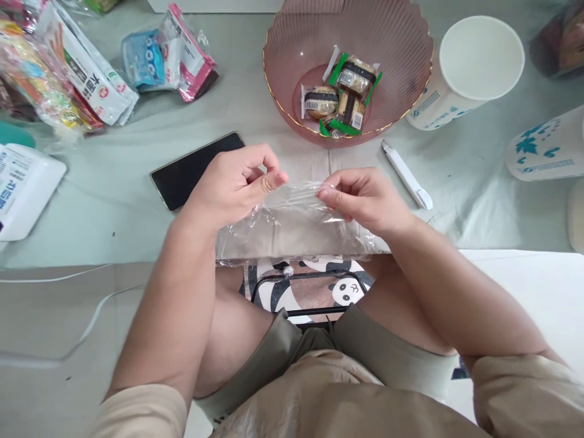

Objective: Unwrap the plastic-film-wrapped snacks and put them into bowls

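A clear plastic bag (292,222) stretches between my hands at the table's front edge, its upper part gathered into creases. My left hand (241,182) is closed on the bag's left side, thumb against the curled fingers. On the right, my right hand (358,194) pinches the gathered plastic between thumb and fingertips. Just behind the hands stands a pink ribbed bowl (387,55) with a gold rim, holding several small wrapped snacks (353,79). A black phone (196,170) lies partly behind my left hand. Near my right hand rests a white utility knife (406,173).
Packaged snacks (86,67) are heaped at the back left, beside a pink packet (189,55). A white box-like item (27,188) lies at the left edge. Two paper cups, one upright (481,58) and another (547,146), stand at the right. White cables (91,322) hang below the table.
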A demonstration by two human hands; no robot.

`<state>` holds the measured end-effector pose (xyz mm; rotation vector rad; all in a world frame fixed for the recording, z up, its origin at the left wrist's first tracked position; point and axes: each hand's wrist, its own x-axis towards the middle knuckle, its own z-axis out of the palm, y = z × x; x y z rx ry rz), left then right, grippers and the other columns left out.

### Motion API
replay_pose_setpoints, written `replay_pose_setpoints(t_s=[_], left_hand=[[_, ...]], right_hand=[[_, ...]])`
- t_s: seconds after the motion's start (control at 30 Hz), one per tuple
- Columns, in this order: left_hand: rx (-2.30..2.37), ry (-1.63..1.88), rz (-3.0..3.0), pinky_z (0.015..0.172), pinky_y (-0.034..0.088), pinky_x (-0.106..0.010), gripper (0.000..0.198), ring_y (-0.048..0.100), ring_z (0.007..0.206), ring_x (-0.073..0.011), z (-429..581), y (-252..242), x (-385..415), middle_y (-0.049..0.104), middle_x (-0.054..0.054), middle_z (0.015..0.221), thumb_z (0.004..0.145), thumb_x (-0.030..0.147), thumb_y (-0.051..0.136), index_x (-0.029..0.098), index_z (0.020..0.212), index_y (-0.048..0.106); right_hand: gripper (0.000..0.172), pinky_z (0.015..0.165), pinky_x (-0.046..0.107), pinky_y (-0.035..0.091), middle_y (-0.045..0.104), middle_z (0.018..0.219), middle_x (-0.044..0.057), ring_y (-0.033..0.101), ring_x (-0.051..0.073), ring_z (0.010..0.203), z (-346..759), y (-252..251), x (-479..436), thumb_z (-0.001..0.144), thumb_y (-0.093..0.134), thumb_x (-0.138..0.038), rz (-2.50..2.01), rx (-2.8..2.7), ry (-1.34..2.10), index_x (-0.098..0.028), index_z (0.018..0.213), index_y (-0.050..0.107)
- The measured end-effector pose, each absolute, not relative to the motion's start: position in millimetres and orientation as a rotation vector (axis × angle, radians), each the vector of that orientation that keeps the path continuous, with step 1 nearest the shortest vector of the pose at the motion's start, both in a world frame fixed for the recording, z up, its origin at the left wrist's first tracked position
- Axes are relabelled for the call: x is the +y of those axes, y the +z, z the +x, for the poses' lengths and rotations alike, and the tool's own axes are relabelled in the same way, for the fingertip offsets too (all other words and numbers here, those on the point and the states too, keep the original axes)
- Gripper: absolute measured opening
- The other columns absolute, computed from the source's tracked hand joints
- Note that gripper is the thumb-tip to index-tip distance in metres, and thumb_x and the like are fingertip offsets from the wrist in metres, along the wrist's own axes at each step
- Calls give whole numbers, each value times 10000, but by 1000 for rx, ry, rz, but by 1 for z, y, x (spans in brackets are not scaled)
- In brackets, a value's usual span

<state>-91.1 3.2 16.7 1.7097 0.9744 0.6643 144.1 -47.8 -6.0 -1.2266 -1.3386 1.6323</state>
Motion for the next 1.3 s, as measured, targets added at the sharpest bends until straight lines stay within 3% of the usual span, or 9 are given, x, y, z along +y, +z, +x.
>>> replay_pose_setpoints(t_s=[0.17,0.27,0.43,0.67,0.87,1.07,1.2,1.3], left_hand=[[996,646,1725,345,208,-242,486,351,331,-70,-92,14,4,425,95,417,850,644,786,249,717,537],[988,645,1705,366,208,-253,490,341,349,-72,-93,14,4,412,92,431,842,649,791,250,722,532],[1022,638,1709,378,215,-270,563,360,347,-81,-95,15,6,403,82,430,809,753,765,250,716,531],[1001,712,1709,325,199,-283,573,373,313,-59,-97,12,8,413,103,407,822,780,741,255,734,528],[1041,781,1750,360,183,-314,571,350,338,-46,-101,6,11,388,119,429,872,788,681,260,775,485],[1082,813,1688,352,167,-338,576,358,350,-53,-107,10,13,409,111,440,802,789,758,260,751,535],[1096,786,1661,370,179,-335,582,362,375,-50,-109,10,14,425,108,477,767,793,785,263,752,544],[1110,805,1662,356,185,-332,592,367,364,-39,-111,10,16,446,112,488,765,797,784,258,744,541]], right_hand=[[297,459,240,225,495,623,-53,345,52,501,148,-7,-48,784,864,-383,-1255,-1314,1476,-184,798,644],[239,491,243,243,457,624,-50,350,69,541,149,-7,-49,782,827,-296,-1268,-1349,1443,-207,777,606],[294,516,254,240,403,631,-60,313,71,559,149,-4,-48,754,783,-238,-1254,-1413,1450,-224,726,491],[157,543,275,201,238,547,-103,208,70,521,151,-2,-49,852,758,-321,-1320,-1551,1399,-187,872,680],[310,557,283,229,351,581,-50,299,95,564,154,-3,-49,844,816,-476,-1345,-1454,1246,-208,784,672],[375,551,281,243,351,598,-47,291,97,565,163,-4,-46,786,825,-318,-1379,-1586,1431,-233,684,474],[465,641,300,344,495,731,14,419,125,683,165,-2,-46,822,772,-276,-1248,-1631,1288,-221,623,355],[501,647,297,345,495,738,12,414,119,685,167,-1,-45,829,778,-267,-1243,-1609,1230,-215,614,329]])
